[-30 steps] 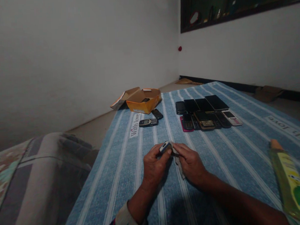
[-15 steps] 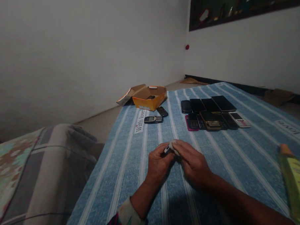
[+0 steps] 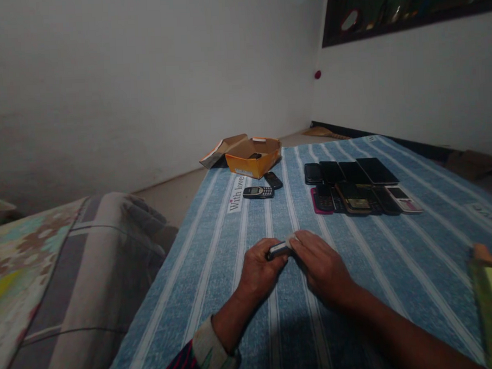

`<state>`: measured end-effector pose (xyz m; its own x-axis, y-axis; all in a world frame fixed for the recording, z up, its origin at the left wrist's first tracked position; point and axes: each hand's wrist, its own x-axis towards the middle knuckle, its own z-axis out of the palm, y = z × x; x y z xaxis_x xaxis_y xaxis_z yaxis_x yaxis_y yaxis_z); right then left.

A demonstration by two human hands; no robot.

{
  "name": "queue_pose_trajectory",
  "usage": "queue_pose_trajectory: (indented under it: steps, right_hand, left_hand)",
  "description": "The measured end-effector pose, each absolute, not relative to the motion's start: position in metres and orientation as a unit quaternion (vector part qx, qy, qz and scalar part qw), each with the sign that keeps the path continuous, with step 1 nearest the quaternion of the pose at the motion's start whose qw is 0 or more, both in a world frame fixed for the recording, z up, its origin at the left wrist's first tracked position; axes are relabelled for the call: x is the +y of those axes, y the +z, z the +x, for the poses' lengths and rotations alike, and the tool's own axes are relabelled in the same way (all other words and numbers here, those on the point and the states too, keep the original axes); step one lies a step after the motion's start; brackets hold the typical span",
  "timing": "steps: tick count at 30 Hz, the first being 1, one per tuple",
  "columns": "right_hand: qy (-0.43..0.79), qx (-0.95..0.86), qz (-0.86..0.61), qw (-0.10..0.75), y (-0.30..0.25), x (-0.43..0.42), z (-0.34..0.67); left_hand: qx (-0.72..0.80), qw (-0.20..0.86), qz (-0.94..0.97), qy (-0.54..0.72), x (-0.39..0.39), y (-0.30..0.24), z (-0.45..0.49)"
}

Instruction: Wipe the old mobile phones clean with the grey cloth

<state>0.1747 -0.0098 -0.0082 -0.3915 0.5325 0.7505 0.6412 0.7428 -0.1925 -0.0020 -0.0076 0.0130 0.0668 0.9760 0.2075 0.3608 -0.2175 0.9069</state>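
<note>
My left hand (image 3: 258, 268) is closed around a small mobile phone (image 3: 279, 250), gripping it by its left end. Against the phone's right end, my right hand (image 3: 323, 265) presses a white wipe (image 3: 291, 239), mostly hidden under the fingers. Both hands meet above the near middle of the striped cloth. Beyond them lie a keypad phone (image 3: 258, 192) and a dark phone (image 3: 273, 179), beside an open orange cardboard box (image 3: 251, 167) with a dark item inside.
Two rows of phones lie at the right, among them a black tablet-like device (image 3: 376, 170) and a white phone (image 3: 404, 199). A bottle of yellow-green liquid (image 3: 490, 304) stands at the right edge. Blue striped cloth (image 3: 184, 274) covers the table. Draped fabric (image 3: 90, 267) is at left.
The phone in my left hand has turned to lie flatter, showing its edge, and the right hand's fingers with the wipe have shifted along it. The whole view has swung slightly left.
</note>
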Motion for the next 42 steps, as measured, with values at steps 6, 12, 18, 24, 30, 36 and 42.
queue_pose_trajectory:
  steps: [6, 12, 18, 24, 30, 36, 42]
  right_hand:
    - [-0.106, -0.837, -0.369, 0.39, -0.012, -0.013, 0.173]
    - [-0.149, -0.842, -0.346, 0.387, -0.012, -0.023, 0.155]
    - [-0.144, -0.844, -0.308, 0.415, -0.011, -0.031, 0.129]
    - [-0.128, -0.834, -0.369, 0.389, -0.005, -0.017, 0.155]
    - [-0.133, -0.837, -0.355, 0.395, -0.012, -0.023, 0.145]
    - [-0.139, -0.839, -0.339, 0.402, -0.009, -0.023, 0.14]
    - [-0.135, -0.826, -0.402, 0.372, -0.005, -0.012, 0.162]
  left_hand:
    - [0.507, 0.301, 0.701, 0.401, -0.012, 0.018, -0.01]
    - [0.496, 0.291, 0.718, 0.391, -0.015, 0.021, -0.017]
    - [0.48, 0.306, 0.72, 0.397, -0.017, 0.022, -0.019]
    - [0.503, 0.269, 0.73, 0.378, -0.018, 0.02, -0.018]
    - [0.497, 0.261, 0.732, 0.387, -0.018, 0.018, -0.018]
    - [0.503, 0.263, 0.734, 0.372, -0.018, 0.02, -0.017]
    - [0.516, 0.251, 0.735, 0.361, -0.019, 0.018, -0.017]
